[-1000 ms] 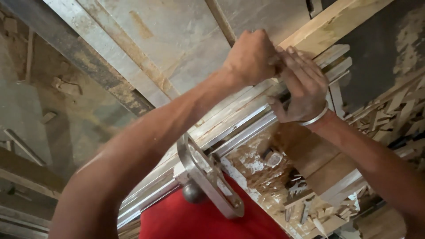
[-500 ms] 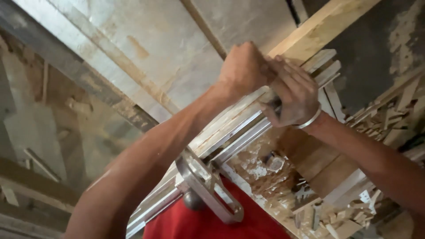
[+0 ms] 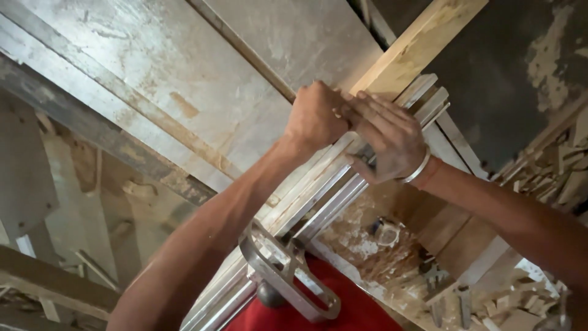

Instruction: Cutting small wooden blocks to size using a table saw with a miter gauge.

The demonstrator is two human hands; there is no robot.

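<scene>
My left hand (image 3: pixel 315 116) is a closed fist pressed on a long wooden plank (image 3: pixel 416 52) where it meets the metal fence rails (image 3: pixel 318 190) of a table saw. My right hand (image 3: pixel 386 138), with a silver bangle at the wrist, lies flat over the same spot with fingers spread against the rails and the plank's near end. Both hands touch each other. Whether the left fist grips anything is hidden. A metal clamp handle (image 3: pixel 285 270) sits on the rails near my body.
The grey steel saw table (image 3: pixel 202 67) stretches to the upper left. Wood offcuts and sawdust (image 3: pixel 539 178) litter the floor at right. A red cloth (image 3: pixel 343 300) shows at the bottom. Timber pieces (image 3: pixel 49 282) lie lower left.
Both hands have stayed together on the plank and rails; the camera has shifted a little, so the hands sit slightly lower in view.
</scene>
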